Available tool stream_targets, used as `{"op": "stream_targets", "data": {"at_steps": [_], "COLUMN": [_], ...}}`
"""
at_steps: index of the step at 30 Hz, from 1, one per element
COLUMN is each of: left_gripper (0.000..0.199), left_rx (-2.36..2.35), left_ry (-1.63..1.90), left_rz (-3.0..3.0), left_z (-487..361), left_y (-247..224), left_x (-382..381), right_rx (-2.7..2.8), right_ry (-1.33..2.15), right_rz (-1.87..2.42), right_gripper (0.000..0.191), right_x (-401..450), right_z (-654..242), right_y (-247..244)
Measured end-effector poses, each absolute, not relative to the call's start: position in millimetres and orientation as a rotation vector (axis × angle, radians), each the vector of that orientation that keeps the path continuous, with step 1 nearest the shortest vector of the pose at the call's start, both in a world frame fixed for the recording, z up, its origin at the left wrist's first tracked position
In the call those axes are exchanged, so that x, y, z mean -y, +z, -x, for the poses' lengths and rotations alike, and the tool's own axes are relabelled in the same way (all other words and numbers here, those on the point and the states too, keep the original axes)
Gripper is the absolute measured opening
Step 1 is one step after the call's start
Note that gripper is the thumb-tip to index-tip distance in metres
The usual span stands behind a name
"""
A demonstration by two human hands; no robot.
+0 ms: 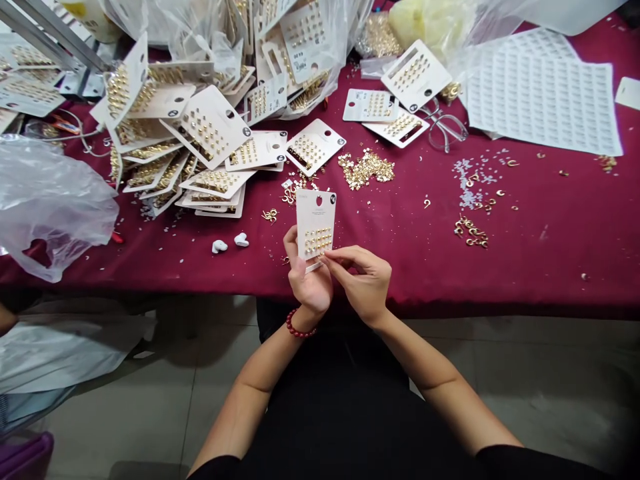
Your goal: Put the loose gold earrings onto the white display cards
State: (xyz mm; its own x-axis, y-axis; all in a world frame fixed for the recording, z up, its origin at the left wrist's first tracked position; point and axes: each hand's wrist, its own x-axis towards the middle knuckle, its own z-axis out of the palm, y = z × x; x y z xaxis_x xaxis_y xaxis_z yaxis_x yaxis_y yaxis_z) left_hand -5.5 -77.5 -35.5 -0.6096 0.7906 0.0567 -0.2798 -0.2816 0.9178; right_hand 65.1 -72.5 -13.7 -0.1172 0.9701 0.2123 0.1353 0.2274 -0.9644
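An earring card (316, 217) with rows of small gold studs stands upright in my left hand (311, 285), whose fingers hold it by its lower left part. My right hand (365, 277) pinches at the card's lower right edge, thumb and forefinger together; whatever lies between those fingertips is too small to make out. Just behind the card lies a heap of small gold pieces (366, 169). A little cluster of gold hooks (270, 215) is to the left of the card. A red bead bracelet (300, 325) circles my left wrist.
Many filled earring cards (213, 127) are piled at the back left, beside plastic bags (55, 200). White earbuds (219, 247) sit near the front edge. To the right are glasses (447, 130), sticker sheets (545, 93) and scattered gold hooks (471, 231) on the red cloth (550, 220).
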Motion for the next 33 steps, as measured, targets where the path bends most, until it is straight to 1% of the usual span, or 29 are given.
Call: {"op": "stream_targets", "data": {"at_steps": [6,9,13,16,22,28,33], "left_gripper": [0.052,0.047,0.053,0.055,0.056,0.051,0.053], "left_rx": [-1.251,-1.21,-1.316,-1.342,-1.328,-1.294,-1.354], "left_ry": [2.045,2.094,2.029,1.99,1.989,2.045,2.063], "left_rz": [-0.735,-0.744,-0.755,-0.747,-0.714,-0.708,-0.756], "left_z": [4.6,5.3,2.2,-1.7,-4.2,-6.2,-9.7], "left_y": [-40.2,-38.2,-34.8,-33.7,-31.2,-31.1,-36.3], "left_x": [74.7,73.4,74.3,76.1,76.8,76.2,77.9], "right_rx": [1.513,1.556,1.651,1.667,1.602,1.504,1.419], "right_ry": [1.128,1.071,0.877,0.838,0.951,0.998,1.11], "right_rz": [1.087,1.009,0.963,0.949,0.907,0.88,0.982], "right_gripper": [0.009,0.014,0.02,0.023,0.023,0.026,0.017], "right_x": [66.7,64.0,64.0,65.8,70.3,74.2,76.2], "right_z": [-67.3,-69.8,-74.2,-76.9,-78.8,-77.4,-74.5], "right_y": [-14.1,-13.3,-13.5,-14.4,-15.4,-20.9,-19.3]}}
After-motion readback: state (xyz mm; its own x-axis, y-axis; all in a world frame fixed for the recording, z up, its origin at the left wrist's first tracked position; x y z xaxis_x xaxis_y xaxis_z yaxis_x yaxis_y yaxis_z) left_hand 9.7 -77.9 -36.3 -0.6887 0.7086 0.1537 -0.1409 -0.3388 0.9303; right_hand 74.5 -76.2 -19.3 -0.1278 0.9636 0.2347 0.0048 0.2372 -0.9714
